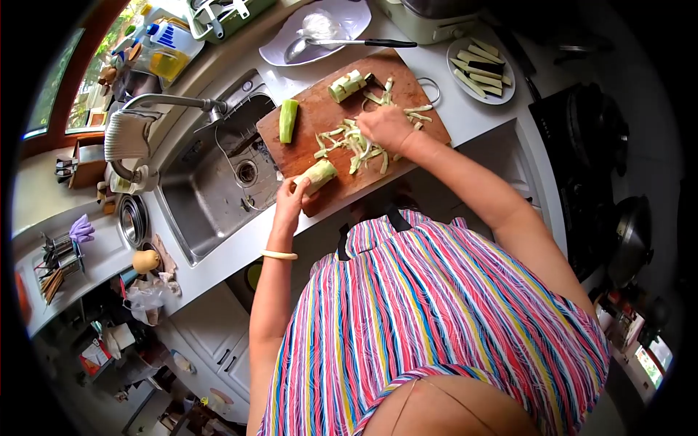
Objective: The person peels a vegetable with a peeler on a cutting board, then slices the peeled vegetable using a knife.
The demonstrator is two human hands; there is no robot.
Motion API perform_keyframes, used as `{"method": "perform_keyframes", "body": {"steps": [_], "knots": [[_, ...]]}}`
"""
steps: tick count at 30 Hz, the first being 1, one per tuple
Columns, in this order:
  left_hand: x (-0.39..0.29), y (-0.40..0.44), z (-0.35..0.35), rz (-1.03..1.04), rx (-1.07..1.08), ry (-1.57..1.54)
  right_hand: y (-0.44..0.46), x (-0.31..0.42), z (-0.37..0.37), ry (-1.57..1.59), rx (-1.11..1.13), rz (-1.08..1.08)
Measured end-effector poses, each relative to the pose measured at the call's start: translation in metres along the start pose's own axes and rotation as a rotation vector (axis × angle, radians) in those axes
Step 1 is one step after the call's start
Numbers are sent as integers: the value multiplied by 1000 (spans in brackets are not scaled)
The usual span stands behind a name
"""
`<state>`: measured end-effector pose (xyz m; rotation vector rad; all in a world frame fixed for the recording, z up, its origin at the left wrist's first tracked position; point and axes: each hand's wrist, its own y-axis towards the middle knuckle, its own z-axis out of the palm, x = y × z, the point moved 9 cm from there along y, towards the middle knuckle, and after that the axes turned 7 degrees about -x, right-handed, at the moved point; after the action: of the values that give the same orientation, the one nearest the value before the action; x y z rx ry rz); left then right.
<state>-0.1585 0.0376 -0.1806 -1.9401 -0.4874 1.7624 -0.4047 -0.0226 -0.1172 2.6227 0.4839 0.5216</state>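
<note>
The left hand (291, 196) grasps a thick pale green piece (320, 173) by its near end, thumb and fingers round it, at the front left part of a wooden cutting board (299, 156); the piece lies low over the board, slanting away from the fingers toward the middle, its far end beside a loose scatter of pale green peelings (356, 149); the right hand (389, 129) is well apart from that piece, farther right and farther from the body, at the right part of the peelings, with its fingers bent and turned down toward the board; its fingertips are hidden, so I cannot tell whether it is gripping anything; a short green piece (289, 122) lies beyond the left hand, near the board's left edge, and another pale piece (347, 86) lies on the far part of the board, beyond the right hand and to its left; the sink (193, 192) is just left of the board; a white plate (509, 69) of cut strips (476, 70) stands on the counter beyond the right hand, to its right.
</note>
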Motion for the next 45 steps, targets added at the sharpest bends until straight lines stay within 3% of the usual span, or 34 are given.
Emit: {"method": "perform_keyframes", "body": {"steps": [2,4,6,9,10,14,16,18,20,22,24,25,26,28,29,30,33,37,38,40,42,43,45], "knots": [[12,-8,3,-66,-29,-94,-5,18,16,78,-27,56],[17,-15,8,-114,-23,-224,3,61,17,26,-30,-85],[24,-13,6,-126,-53,-259,2,97,23,172,-151,-197],[31,-17,-11,-107,-169,-235,1,35,45,-155,42,-195],[28,-19,-16,-92,-224,-222,7,11,31,-82,-1,-50],[15,-18,4,8,-177,-209,18,88,10,86,-168,-284],[21,-17,3,-25,-146,-224,5,85,37,30,-49,-231],[27,-18,-9,-29,-185,-193,-3,35,52,-141,65,-238],[23,-24,-9,3,-182,-147,5,13,24,-1,-58,-64],[11,-17,2,55,-158,-68,13,60,28,-71,-51,-195],[14,-11,6,79,-138,-87,13,97,14,242,-130,-205],[17,-12,2,72,-138,-88,4,80,47,-8,47,-178],[20,-14,-2,67,-142,-93,-3,54,51,-122,-25,-194],[16,-17,-5,86,-173,-58,1,12,34,-30,173,4],[16,-18,-6,82,-157,-25,3,18,21,56,-64,-67],[13,-17,-4,88,-139,9,9,41,24,-45,9,-156],[-3,-18,7,120,-113,-43,6,90,26,199,-55,-171],[-7,-23,6,183,-111,41,7,33,31,-69,46,-135],[-9,-28,6,201,-111,100,7,20,39,44,65,-13],[-6,-19,9,237,-100,54,14,65,28,40,-54,-150],[-3,-18,5,298,-87,126,7,98,31,223,-14,-141],[-6,-24,3,185,-110,151,3,87,35,172,-1,-133],[-14,-23,7,297,-122,170,3,60,37,253,7,-26]]}}
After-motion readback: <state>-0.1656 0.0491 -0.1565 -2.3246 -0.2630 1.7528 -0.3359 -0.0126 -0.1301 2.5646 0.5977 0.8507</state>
